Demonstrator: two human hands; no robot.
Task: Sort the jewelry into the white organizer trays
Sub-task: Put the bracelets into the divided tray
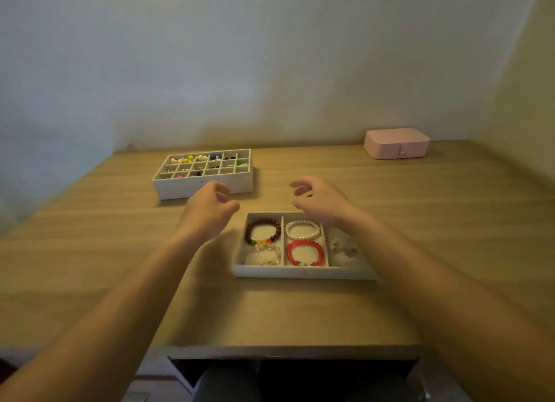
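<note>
A white three-compartment tray (303,272) lies in the middle of the wooden desk. Its left compartment holds a dark brown bead bracelet (263,231) and a pale clear one (264,257). In the middle compartment lie a white pearl bracelet (302,229) and a red bead bracelet (305,253). Small pale pieces (344,247) sit in the right compartment. Further back on the left stands a white grid tray (204,185) with several small colourful earrings. My left hand (207,209) hovers between the trays, fingers loosely curled, holding nothing. My right hand (321,200) hovers over the near tray's far edge, fingers loosely curled and empty.
A shut pink jewelry box (396,143) sits at the back right against the wall. The desk's front edge (288,349) is near me, with an open gap below it. Walls close the desk in at the back and right.
</note>
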